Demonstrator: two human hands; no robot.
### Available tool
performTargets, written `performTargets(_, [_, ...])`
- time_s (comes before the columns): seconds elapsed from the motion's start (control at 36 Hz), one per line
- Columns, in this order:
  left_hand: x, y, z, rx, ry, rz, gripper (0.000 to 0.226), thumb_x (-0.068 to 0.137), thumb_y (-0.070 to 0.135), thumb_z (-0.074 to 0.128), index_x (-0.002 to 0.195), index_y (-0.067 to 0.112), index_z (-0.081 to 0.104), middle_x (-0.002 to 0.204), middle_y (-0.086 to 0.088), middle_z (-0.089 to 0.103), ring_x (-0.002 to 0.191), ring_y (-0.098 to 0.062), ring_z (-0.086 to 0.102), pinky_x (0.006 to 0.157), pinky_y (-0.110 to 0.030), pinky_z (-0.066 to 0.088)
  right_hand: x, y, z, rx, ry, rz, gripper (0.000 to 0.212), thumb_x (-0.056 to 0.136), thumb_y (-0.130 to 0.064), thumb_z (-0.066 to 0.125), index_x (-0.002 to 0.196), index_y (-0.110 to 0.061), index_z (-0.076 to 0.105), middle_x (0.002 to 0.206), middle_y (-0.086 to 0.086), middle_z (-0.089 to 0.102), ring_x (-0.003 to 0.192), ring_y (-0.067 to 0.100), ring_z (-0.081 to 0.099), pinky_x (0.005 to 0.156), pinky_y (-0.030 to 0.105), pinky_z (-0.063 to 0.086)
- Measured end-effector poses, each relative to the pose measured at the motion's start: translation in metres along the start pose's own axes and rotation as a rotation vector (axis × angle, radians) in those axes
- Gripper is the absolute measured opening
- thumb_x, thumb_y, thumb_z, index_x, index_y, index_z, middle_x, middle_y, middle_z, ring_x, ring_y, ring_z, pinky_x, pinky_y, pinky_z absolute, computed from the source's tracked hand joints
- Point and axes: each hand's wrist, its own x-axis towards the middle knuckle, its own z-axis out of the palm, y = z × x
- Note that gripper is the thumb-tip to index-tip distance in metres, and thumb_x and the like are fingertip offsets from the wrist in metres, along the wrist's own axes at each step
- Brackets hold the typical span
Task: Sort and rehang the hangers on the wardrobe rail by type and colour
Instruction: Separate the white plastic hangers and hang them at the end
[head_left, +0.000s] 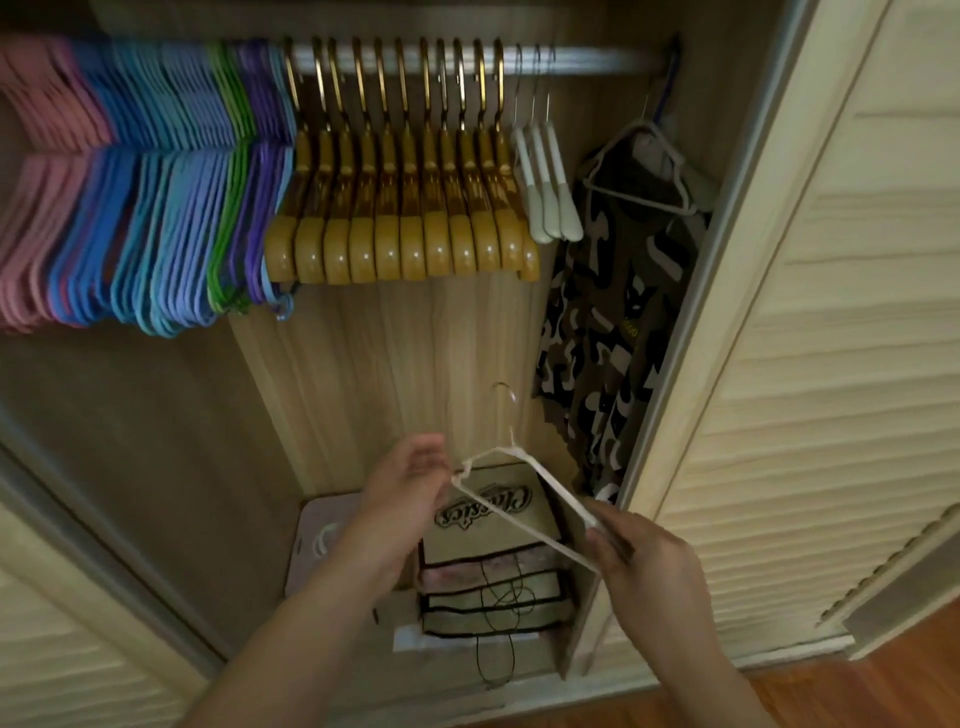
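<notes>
Both hands — left hand (410, 483), right hand (631, 545) — pinching white hanger (519, 512) | below rail (582, 60)

Pink hangers (31, 182) blurred, cut off at left edge.

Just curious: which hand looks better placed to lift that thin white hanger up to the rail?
Probably the right hand: it grips the thin white wire hanger beneath the white hangers on the metal rail.
</notes>
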Motion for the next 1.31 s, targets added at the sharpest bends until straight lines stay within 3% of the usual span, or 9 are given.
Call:
performTargets(0.14, [0.008,0.106,-0.025,0.356,0.217,0.61,0.028,0.102,0.016,0.056,0.125,0.033,0.057,0.126,0.017,0.055,0.11,0.007,0.053,0.09,-0.016,0.044,0.028,-0.001,-0.032,-0.082,0.148,0.069,0.034,0.081,-0.006,0.076,0.11,-0.023,0.077,0.08,-0.006,0.067,0.068,0.021,0.067,0.058,0.03,0.05])
performTargets(0.25, [0.02,0.185,-0.051,0.67,0.522,1.104,0.034,0.098,0.01,0.058,0.131,0.017,0.058,0.136,-0.002,0.047,0.128,-0.013,0.042,0.108,-0.023,0.035,0.058,-0.018,-0.058,-0.152,0.257,0.06,0.035,0.079,-0.005,0.077,0.109,-0.023,0.078,0.074,-0.008,0.058,0.064,0.024,0.065,0.054,0.032,0.047])
performTargets(0.31, [0.032,0.223,-0.063,0.884,0.722,1.251,0.046,0.094,0.014,0.059,0.139,0.013,0.052,0.147,-0.016,0.041,0.141,-0.03,0.034,0.118,-0.04,0.031,0.076,-0.029,-0.069,-0.162,0.295,0.045,0.033,0.08,-0.006,0.076,0.109,-0.022,0.078,0.072,-0.007,0.056,0.06,0.024,0.062,0.052,0.03,0.043])
performTargets(0.42, [0.055,0.281,-0.078,1.176,0.784,1.217,0.079,0.089,0.023,0.06,0.16,0.019,0.026,0.164,-0.023,0.019,0.153,-0.044,0.013,0.126,-0.056,0.009,0.116,-0.054,-0.081,-0.219,0.354,0.006,0.034,0.085,-0.006,0.073,0.115,-0.021,0.076,0.071,-0.008,0.05,0.06,0.024,0.059,0.051,0.028,0.037])
performTargets(0.53, [0.075,0.302,-0.084,1.337,0.775,1.093,0.095,0.083,0.032,0.066,0.161,0.023,0.013,0.162,-0.023,0.023,0.152,-0.044,0.015,0.124,-0.058,0.009,0.159,-0.084,-0.092,-0.248,0.438,-0.047,0.032,0.087,-0.003,0.07,0.116,-0.015,0.075,0.072,-0.003,0.052,0.06,0.026,0.059,0.051,0.028,0.041])
performTargets(0.72, [0.083,0.296,-0.079,1.393,0.858,1.086,0.092,0.076,0.037,0.066,0.155,0.017,0.023,0.141,-0.025,0.042,0.137,-0.045,0.034,0.119,-0.059,0.02,0.248,-0.125,-0.106,-0.306,0.467,-0.067,0.025,0.086,-0.002,0.062,0.104,-0.015,0.073,0.08,0.002,0.055,0.07,0.027,0.063,0.059,0.024,0.036])
performTargets(0.94, [0.084,0.297,-0.083,1.41,0.853,1.089,0.094,0.077,0.043,0.064,0.156,0.021,0.017,0.146,-0.022,0.038,0.14,-0.043,0.032,0.121,-0.057,0.019,0.321,-0.142,-0.095,-0.222,0.398,0.0,0.028,0.092,-0.005,0.055,0.112,-0.017,0.07,0.091,0.004,0.067,0.085,0.029,0.067,0.067,0.037,0.056])
performTargets(1.06, [0.084,0.297,-0.083,1.403,0.848,1.098,0.093,0.079,0.043,0.063,0.156,0.021,0.017,0.147,-0.023,0.038,0.141,-0.044,0.031,0.122,-0.058,0.018,0.326,-0.136,-0.076,-0.236,0.307,0.035,0.027,0.095,-0.011,0.052,0.112,-0.022,0.069,0.086,0.0,0.064,0.072,0.02,0.056,0.061,0.03,0.046])
performTargets(1.31, [0.085,0.295,-0.084,1.381,0.854,1.124,0.092,0.078,0.038,0.065,0.156,0.018,0.021,0.145,-0.025,0.04,0.139,-0.045,0.033,0.12,-0.058,0.021,0.319,-0.125,-0.061,-0.203,0.306,-0.052,0.03,0.101,-0.017,0.049,0.126,-0.021,0.063,0.093,0.0,0.057,0.073,0.02,0.054,0.05,0.025,0.032])
